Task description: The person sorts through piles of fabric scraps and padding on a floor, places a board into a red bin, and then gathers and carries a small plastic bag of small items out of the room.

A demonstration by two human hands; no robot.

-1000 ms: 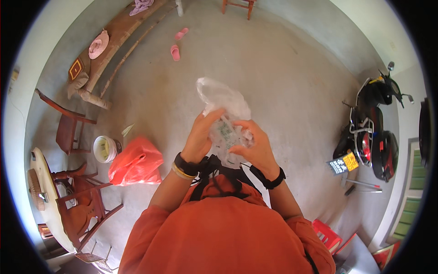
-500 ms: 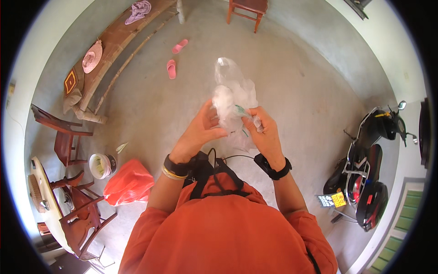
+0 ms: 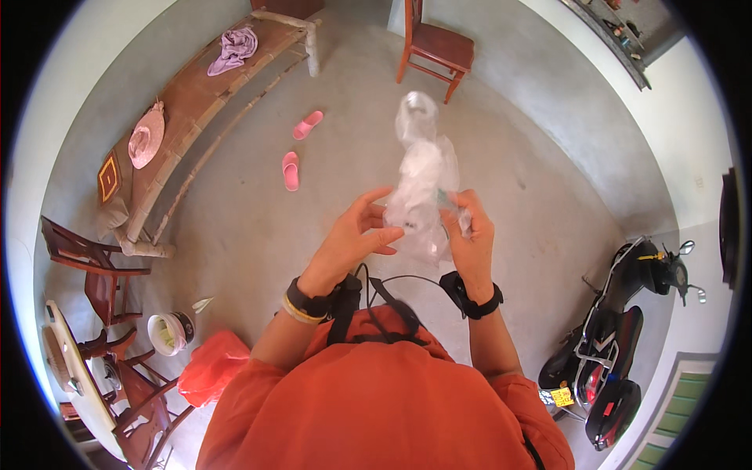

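Note:
A clear plastic bag [image 3: 419, 176], crumpled and whitish with a small green mark, hangs in front of me above the floor. My right hand [image 3: 473, 235] pinches its right side, thumb against fingers. On the other side, my left hand [image 3: 352, 239] curves around with thumb and fingers spread, near the bag's lower left edge. Whether the left fingertips touch the plastic is hard to tell. The bag's upper end stretches away in a rounded, blurred loop, and what it contains, if anything, cannot be made out.
Pink slippers [image 3: 291, 171] lie on the floor ahead. A bamboo bench [image 3: 192, 94] holds a pink hat [image 3: 146, 137] and purple cloth [image 3: 234, 51]. Left are wooden chairs [image 3: 102, 290], a bucket [image 3: 166, 334] and a red bag [image 3: 213, 368]. A motorcycle [image 3: 611, 345] stands right; another chair [image 3: 442, 51] is ahead.
My view has tilted up, showing more of the far chair. The bag has shifted a little to the right, and my left hand's fingers have spread wider beside it.

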